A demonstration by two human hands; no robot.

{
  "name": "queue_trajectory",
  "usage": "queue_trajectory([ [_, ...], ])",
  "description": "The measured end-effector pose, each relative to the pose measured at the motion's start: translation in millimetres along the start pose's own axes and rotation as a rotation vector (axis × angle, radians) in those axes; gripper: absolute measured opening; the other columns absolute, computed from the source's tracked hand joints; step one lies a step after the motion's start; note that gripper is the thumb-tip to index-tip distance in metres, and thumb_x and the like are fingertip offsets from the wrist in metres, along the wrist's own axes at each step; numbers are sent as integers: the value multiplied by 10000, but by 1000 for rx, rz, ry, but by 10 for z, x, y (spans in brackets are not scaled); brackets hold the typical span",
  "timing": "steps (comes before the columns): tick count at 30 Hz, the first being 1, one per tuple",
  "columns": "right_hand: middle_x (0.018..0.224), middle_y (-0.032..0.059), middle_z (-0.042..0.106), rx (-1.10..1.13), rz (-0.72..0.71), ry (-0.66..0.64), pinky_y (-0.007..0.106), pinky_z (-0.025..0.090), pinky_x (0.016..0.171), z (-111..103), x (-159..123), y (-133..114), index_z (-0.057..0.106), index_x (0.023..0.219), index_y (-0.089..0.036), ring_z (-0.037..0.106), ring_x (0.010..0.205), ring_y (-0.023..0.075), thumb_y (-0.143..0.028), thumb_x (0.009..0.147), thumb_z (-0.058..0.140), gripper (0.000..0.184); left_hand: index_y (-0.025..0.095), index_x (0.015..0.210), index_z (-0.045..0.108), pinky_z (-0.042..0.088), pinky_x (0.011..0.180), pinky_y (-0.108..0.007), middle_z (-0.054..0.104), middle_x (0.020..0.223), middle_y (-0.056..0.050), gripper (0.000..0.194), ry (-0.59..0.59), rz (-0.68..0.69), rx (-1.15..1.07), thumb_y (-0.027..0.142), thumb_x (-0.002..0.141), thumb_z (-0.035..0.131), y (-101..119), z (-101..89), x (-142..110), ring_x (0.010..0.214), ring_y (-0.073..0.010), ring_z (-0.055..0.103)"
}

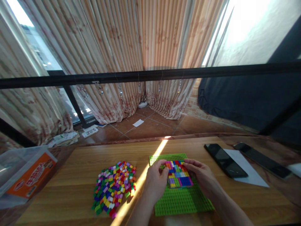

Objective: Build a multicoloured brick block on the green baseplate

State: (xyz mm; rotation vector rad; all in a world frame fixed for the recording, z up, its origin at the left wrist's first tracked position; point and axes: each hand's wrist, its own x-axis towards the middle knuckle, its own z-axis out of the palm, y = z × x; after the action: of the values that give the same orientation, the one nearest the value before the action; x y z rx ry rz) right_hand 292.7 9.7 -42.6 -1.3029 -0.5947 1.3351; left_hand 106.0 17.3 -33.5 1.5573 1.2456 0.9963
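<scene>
A flat, many-coloured block of toy bricks (179, 174) lies over the green studded baseplate (178, 202); whether it is pressed onto the studs I cannot tell. My left hand (156, 177) is closed at the block's left edge, thumb and index finger against its upper left corner. At the opposite side, my right hand (201, 173) has its fingers together on the upper right edge. Both hands hold the block between them. Left of my left arm spreads a pile of small loose bricks (114, 185) in mixed colours.
A clear plastic box (22, 150) with an orange label stands at the table's left end. On the right lie a black phone (225, 160), a white paper sheet (255, 177) and another dark phone-like device (262, 159). Beyond the wooden table (82, 160) hang long curtains (113, 40).
</scene>
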Motion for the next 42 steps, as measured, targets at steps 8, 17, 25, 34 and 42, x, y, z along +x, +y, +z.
queue_trajectory([
  [8, 592, -17, 620, 18, -153, 111, 192, 431, 455, -58, 6, -94, 713, 761, -162, 512, 498, 84, -333, 552, 827, 293, 191, 1086, 646, 480, 689, -278, 695, 994, -66, 312, 38, -14, 89, 304, 817, 534, 68, -73, -10, 760, -174, 632],
  [17, 832, 33, 686, -550, -790, 62, 266, 497, 685, 381, -511, -1, 686, 834, -218, 623, 762, 173, -314, 789, 636, 117, 179, 1027, 665, 498, 688, -237, 701, 942, -64, 276, 310, -47, -106, 299, 792, 583, -14, -490, 129, 775, -147, 646],
  [25, 891, 46, 663, -968, -921, -477, 286, 517, 736, 894, -803, 682, 648, 943, -228, 619, 814, 164, -150, 899, 449, 218, 159, 990, 661, 517, 627, -214, 694, 821, -36, 265, 492, -32, -222, 325, 796, 588, -60, -939, 123, 670, -121, 645],
  [34, 956, 43, 625, -1141, -871, -532, 305, 480, 776, 1200, -794, 753, 661, 994, -251, 575, 869, 177, -169, 897, 471, 228, 146, 957, 678, 496, 591, -196, 697, 793, -42, 239, 469, -21, -196, 297, 797, 584, -54, -1023, 74, 647, -123, 653],
  [42, 901, 35, 616, -1195, -852, -532, 299, 456, 765, 1207, -736, 834, 681, 866, -250, 558, 846, 173, -187, 907, 478, 217, 139, 939, 682, 504, 601, -195, 695, 796, -43, 221, 476, -20, -213, 267, 779, 598, -27, -1042, 72, 645, -117, 641],
])
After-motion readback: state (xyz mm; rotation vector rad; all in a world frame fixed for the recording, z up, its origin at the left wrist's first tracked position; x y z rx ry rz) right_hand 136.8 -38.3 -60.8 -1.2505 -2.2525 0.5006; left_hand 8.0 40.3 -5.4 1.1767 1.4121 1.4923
